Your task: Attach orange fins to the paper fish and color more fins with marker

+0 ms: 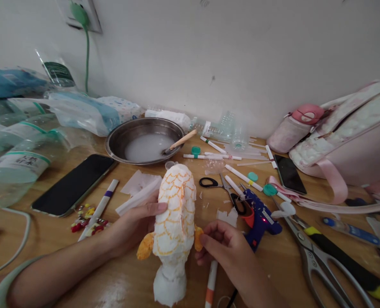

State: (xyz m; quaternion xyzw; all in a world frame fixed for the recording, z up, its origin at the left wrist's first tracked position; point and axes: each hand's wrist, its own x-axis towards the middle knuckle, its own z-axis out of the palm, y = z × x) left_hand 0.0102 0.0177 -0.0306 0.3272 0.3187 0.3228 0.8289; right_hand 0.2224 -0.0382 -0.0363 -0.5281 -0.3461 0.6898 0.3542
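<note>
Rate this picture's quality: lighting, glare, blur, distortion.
Head view: lighting dim and soft; pale glare on the tabletop at bottom left. Head view: far right edge looks smeared, while the orange lines on the white model read clearly. Head view: apparent wide-angle stretching of the pink bag toward the right edge.

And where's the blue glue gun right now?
In the head view, the glue gun lies right of centre, just beyond the right hand, between the black-handled scissors and the large metal shears.
</note>
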